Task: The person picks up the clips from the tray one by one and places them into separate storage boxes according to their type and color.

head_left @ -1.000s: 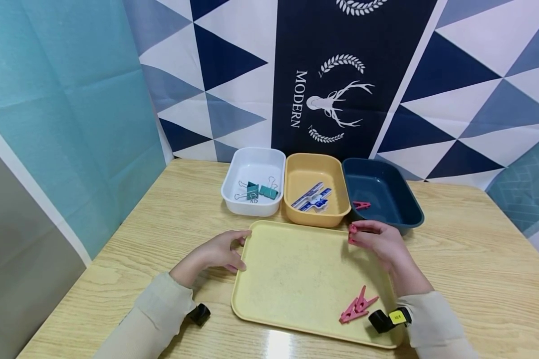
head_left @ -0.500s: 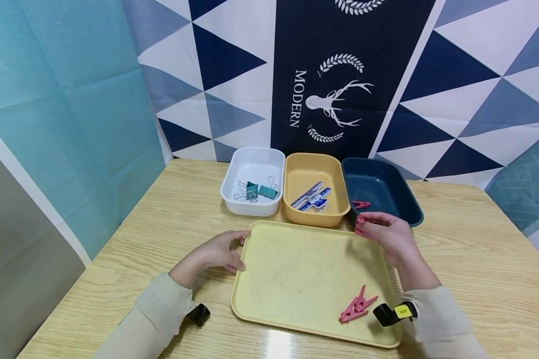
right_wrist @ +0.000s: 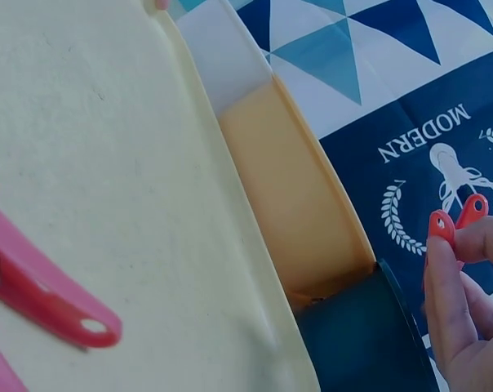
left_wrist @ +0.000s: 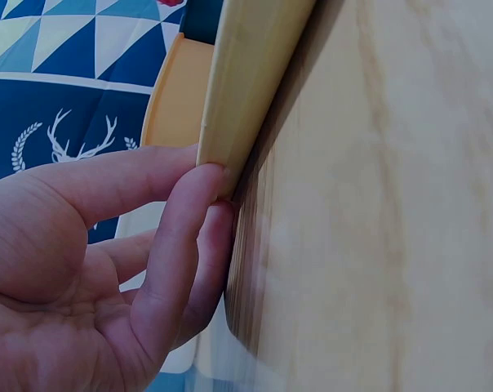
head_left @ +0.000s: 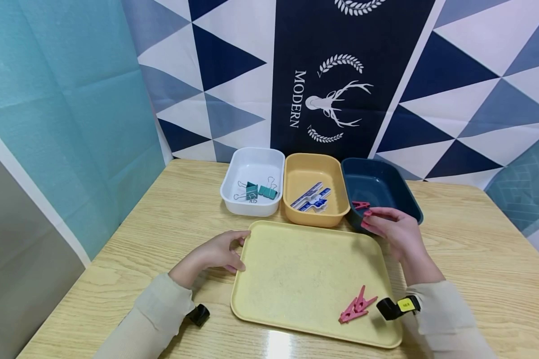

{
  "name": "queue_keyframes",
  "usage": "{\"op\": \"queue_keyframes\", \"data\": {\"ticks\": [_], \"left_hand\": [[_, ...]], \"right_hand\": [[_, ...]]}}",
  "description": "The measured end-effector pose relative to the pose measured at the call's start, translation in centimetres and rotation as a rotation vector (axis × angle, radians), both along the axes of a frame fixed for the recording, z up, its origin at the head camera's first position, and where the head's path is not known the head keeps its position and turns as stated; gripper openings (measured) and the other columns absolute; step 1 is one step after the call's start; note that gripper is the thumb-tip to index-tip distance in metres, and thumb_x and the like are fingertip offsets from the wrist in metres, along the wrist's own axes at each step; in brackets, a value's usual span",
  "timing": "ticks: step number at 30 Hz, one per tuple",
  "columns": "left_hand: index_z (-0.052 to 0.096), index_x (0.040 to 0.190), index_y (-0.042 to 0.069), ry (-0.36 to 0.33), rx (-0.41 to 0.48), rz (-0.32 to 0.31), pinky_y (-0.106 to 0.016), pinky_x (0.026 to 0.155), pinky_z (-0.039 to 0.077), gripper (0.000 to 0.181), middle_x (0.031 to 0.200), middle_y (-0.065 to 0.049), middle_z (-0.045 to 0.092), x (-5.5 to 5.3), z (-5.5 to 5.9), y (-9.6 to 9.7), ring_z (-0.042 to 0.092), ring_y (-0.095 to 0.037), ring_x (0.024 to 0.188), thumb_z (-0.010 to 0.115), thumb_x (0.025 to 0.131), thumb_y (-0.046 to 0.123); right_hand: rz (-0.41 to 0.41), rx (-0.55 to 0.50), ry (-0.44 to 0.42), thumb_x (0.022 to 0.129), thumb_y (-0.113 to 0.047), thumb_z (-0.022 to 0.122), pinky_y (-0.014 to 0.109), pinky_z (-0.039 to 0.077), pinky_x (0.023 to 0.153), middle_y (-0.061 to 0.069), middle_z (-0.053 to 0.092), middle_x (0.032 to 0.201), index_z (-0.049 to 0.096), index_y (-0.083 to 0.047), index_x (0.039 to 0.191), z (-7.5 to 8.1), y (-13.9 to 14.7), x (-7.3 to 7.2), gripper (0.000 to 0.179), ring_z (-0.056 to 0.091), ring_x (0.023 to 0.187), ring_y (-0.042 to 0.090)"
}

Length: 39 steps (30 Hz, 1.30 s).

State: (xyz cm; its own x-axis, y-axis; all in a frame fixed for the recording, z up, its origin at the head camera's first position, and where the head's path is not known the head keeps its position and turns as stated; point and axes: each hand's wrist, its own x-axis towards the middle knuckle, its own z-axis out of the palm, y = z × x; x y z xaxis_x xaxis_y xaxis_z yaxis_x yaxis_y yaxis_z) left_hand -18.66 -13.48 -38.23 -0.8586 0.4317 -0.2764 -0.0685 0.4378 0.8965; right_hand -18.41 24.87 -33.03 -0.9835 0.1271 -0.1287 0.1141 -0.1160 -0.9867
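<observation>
My left hand (head_left: pixel 217 252) holds the left edge of a yellow tray (head_left: pixel 305 279); in the left wrist view the fingers (left_wrist: pixel 181 237) pinch its rim. My right hand (head_left: pixel 400 234) pinches a red clothespin (head_left: pixel 367 214) at the near side of the dark blue box (head_left: pixel 388 184). In the right wrist view the held clothespin's (right_wrist: pixel 442 227) two handle ends show between thumb and fingers. Another red clothespin (head_left: pixel 361 204) lies inside that box. Pink clothespins (head_left: pixel 353 311) lie close together at the tray's near right; their exact number is hard to tell.
Left of the blue box stand a yellow-orange box (head_left: pixel 316 167) with blue-and-white clips (head_left: pixel 315 200) and a white box (head_left: pixel 256 158) with green binder clips (head_left: pixel 268 192). All three boxes line up behind the tray on a wooden table (head_left: pixel 170 209). A patterned cloth (head_left: pixel 233 114) hangs behind.
My right hand has carried the red clothespin rightward and away from me, from above the tray's far right corner to the blue box's near rim. My left hand has stayed put.
</observation>
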Motion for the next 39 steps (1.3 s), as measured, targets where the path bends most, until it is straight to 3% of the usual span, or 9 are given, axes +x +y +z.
{"op": "queue_keyframes", "data": {"ticks": [4,11,17,24,33,39], "left_hand": [[0.036,0.142,0.001,0.002,-0.002,0.003,-0.033,0.059,0.058,0.083,0.115,-0.012,0.041,0.0,0.0,0.0,0.050,-0.018,0.066,0.073,0.069,-0.013],[0.036,0.142,0.002,0.001,-0.006,0.001,-0.032,0.059,0.058,0.083,0.116,-0.012,0.041,0.0,0.1,0.1,0.050,-0.018,0.066,0.072,0.069,-0.013],[0.036,0.142,0.002,-0.003,-0.015,0.004,-0.032,0.060,0.058,0.083,0.117,-0.012,0.041,0.0,0.2,0.2,0.052,-0.019,0.068,0.073,0.070,-0.013],[0.036,0.142,0.003,-0.006,-0.024,0.010,-0.032,0.059,0.058,0.083,0.117,-0.012,0.041,0.0,0.3,0.2,0.052,-0.018,0.068,0.073,0.069,-0.013],[0.036,0.142,0.002,-0.009,-0.026,0.009,-0.032,0.059,0.058,0.083,0.117,-0.012,0.040,0.0,0.4,0.2,0.054,-0.019,0.067,0.072,0.069,-0.014],[0.036,0.142,0.002,-0.012,-0.017,0.008,-0.032,0.059,0.058,0.083,0.116,-0.012,0.040,0.1,0.3,0.1,0.054,-0.018,0.067,0.072,0.069,-0.014]], "right_hand": [[-0.015,-0.015,0.007,0.083,0.000,0.067,0.028,0.056,0.073,-0.001,0.067,0.082,0.069,-0.007,0.092,-0.1,0.4,-0.3,0.012,0.068,0.074,0.013],[-0.067,0.049,0.001,0.078,-0.005,0.074,0.027,0.055,0.074,0.001,0.067,0.084,0.070,-0.011,0.089,-0.8,1.5,-1.4,0.013,0.068,0.075,0.016],[-0.046,-0.016,0.017,0.083,0.001,0.067,0.025,0.056,0.070,0.001,0.067,0.077,0.069,-0.012,0.082,0.0,1.9,-1.3,0.013,0.068,0.072,0.015],[-0.096,-0.045,-0.029,0.085,0.003,0.063,0.024,0.056,0.068,0.000,0.065,0.075,0.068,-0.013,0.079,0.3,2.3,-1.7,0.018,0.067,0.069,0.012],[-0.213,0.002,-0.054,0.073,0.000,0.077,0.025,0.057,0.067,0.003,0.062,0.080,0.068,-0.009,0.083,-0.5,3.1,-3.5,0.017,0.068,0.069,0.014],[-0.204,0.009,-0.075,0.077,0.001,0.073,0.024,0.056,0.067,0.000,0.065,0.075,0.066,-0.005,0.090,-0.3,3.4,-3.8,0.016,0.067,0.069,0.012]]}}
